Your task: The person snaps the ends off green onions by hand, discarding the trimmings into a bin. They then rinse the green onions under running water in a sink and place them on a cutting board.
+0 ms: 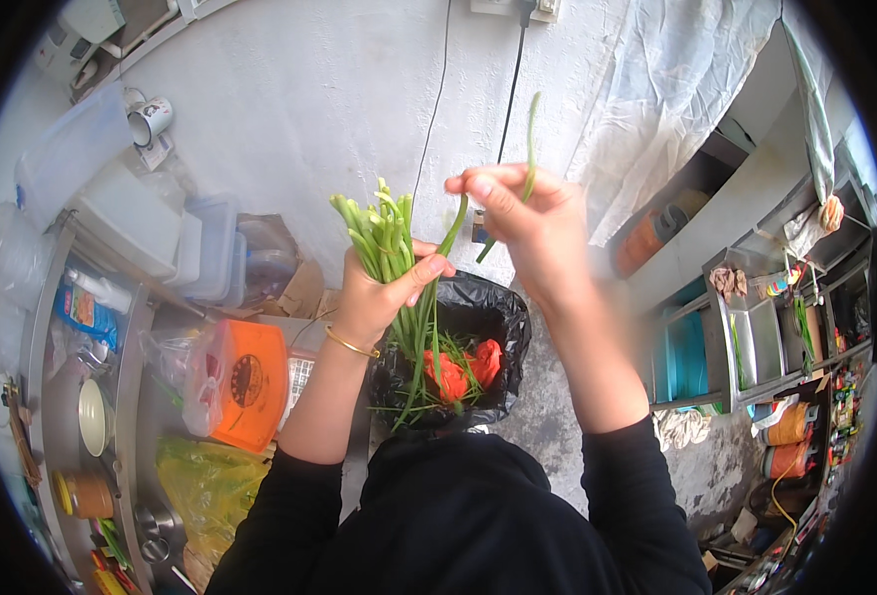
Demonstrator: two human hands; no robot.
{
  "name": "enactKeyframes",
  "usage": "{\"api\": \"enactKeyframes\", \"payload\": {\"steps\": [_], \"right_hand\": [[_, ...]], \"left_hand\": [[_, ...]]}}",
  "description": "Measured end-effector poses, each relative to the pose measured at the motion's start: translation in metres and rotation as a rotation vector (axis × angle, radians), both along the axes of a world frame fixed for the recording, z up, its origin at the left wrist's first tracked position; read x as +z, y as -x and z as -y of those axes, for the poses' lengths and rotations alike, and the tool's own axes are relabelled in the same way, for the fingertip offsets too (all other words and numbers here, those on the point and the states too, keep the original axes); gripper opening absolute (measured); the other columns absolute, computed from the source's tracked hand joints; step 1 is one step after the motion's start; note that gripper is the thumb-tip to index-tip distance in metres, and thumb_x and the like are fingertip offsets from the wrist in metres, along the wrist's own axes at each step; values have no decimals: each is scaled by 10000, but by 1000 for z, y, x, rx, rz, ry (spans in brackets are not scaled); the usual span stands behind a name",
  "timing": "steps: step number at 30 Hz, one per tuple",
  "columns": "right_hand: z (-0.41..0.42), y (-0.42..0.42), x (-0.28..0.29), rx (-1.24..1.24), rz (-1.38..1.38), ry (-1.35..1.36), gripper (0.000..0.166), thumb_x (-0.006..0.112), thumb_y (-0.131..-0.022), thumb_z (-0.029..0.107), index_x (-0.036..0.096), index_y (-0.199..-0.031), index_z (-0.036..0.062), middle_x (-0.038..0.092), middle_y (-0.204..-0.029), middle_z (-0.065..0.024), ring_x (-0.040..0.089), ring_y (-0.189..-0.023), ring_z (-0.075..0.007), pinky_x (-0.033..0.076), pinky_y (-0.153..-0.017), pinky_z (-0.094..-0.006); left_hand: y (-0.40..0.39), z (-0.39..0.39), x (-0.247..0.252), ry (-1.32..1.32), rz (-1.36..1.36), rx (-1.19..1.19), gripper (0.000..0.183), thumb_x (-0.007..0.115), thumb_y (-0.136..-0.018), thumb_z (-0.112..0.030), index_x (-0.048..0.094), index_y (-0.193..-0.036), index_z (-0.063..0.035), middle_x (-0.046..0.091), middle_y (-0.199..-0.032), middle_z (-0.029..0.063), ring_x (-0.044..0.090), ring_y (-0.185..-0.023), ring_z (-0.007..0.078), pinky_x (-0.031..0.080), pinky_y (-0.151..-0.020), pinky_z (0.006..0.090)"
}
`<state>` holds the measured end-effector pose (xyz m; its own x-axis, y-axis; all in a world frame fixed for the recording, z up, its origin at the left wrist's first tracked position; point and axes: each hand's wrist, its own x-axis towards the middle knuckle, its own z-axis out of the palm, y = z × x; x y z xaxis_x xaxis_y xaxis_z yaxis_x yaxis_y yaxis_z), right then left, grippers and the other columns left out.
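A bunch of long green vegetable stalks (382, 238) stands upright in my left hand (379, 290), cut ends up and thin ends hanging down. A thin band circles the bunch near its top. My right hand (531, 216) is raised to the right, its thumb and fingertips at the upper end of one stalk (451, 236) that leans out of the bunch. A separate stalk piece (533, 134) runs through the fingers of the same hand. Below both hands is a bin lined with a black plastic bag (509, 297). Inside lie a red plastic bag (449, 375) and green scraps.
Left, a metal shelf (130, 342) carries bowls, jars and bags; an orange box (252, 379) sits beside the bin. Plastic tubs (211, 245) stand against the white wall (319, 97). To the right are a metal sink (754, 342) and a blue-green container (684, 353). Black cables hang down the wall.
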<state>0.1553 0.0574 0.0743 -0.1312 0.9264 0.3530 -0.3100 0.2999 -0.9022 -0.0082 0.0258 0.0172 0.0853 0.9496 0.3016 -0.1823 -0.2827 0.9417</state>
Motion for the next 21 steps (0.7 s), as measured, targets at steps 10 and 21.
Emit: {"api": "enactKeyframes", "payload": {"steps": [10, 21], "right_hand": [[1, -11, -8, 8, 265, -31, 106, 686, -799, 83, 671, -852, -8, 649, -860, -53, 590, -759, -97, 471, -674, -227], [-19, -7, -20, 109, 323, 11, 129, 689, -806, 127, 691, -852, 7, 647, -718, -22, 569, -689, -67, 440, -645, -225]], "left_hand": [[5, -3, 2, 6, -16, 20, 91, 627, -820, -50, 650, -820, 38, 655, -741, 94, 441, -464, 55, 340, -440, 188], [14, -8, 14, 32, -160, 80, 179, 640, -809, -50, 649, -965, 35, 633, -742, 57, 444, -460, 54, 328, -423, 177]]}}
